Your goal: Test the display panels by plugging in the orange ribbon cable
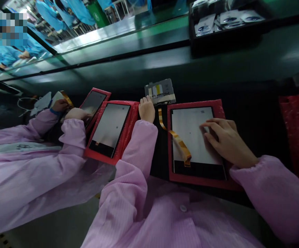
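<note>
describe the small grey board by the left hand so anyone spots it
On the dark workbench, find the pale panel under the right hand. Up-left of it, at the left hand, lies the small grey board: far smaller than the panels, not on red padding.

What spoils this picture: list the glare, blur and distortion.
Head view: dim overall; white glare streaks on the green workbench top; the display panel under the right hand reflects pale light; straight edges bow and tilt, wide-angle; top-left corner is pixelated.
</note>
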A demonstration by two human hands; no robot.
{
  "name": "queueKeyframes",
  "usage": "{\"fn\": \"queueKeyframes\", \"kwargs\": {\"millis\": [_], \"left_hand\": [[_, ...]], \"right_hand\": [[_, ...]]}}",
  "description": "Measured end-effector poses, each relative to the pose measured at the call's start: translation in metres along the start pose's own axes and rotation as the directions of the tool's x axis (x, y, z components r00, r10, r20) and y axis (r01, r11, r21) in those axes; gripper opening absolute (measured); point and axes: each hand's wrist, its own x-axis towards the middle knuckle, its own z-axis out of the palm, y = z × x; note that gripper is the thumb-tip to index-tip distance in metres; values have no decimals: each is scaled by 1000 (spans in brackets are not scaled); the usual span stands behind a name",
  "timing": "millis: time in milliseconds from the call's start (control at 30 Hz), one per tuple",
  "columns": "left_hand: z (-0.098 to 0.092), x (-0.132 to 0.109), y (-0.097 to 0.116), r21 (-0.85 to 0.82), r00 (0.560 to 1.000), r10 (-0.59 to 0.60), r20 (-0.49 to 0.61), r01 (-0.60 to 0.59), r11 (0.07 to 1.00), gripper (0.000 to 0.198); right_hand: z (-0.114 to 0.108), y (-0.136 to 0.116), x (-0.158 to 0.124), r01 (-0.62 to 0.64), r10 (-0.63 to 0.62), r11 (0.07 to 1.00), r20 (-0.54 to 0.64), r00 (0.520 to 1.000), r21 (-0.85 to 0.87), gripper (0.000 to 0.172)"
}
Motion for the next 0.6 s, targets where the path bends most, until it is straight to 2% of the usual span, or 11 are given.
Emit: {"fn": "queueKeyframes", "kwargs": {"millis": [67,167,233,300,367,433,467,500,600], "left_hand": [[0,0,3,-25,1000,-22,11,22,999,50],[-2,1,2,-156,999,-44,13,46,987,51],[-10,-2,-2,-220,999,-51,0,50,974,53],[-26,-15,-6,-316,995,-52,-81,24,948,53],[-45,-44,-7,-488,973,-58,-222,-60,871,44],[-59,-87,-3,-629,946,-64,-318,-160,761,31],[-63,-112,1,-668,947,-46,-317,-189,720,27],[-64,-136,4,-691,964,-16,-267,-179,700,25],[-52,-197,16,-660,985,94,-142,-165,733,27]], "right_hand": [[1,1,0,2,-3,1000,-7,1000,-10,33],[4,4,-1,17,-17,1000,-22,1000,-16,33],[5,6,-1,30,-30,999,-37,999,-18,32],[6,7,0,42,-43,999,-53,998,-19,32],[5,8,0,58,-59,998,-54,997,-20,30],[2,7,1,56,-57,998,-46,997,-22,30],[0,6,0,41,-42,999,-44,998,-23,30],[-3,5,-2,17,-18,1000,-42,999,-21,31],[-8,1,-12,-93,94,995,-23,995,35,33]]}}
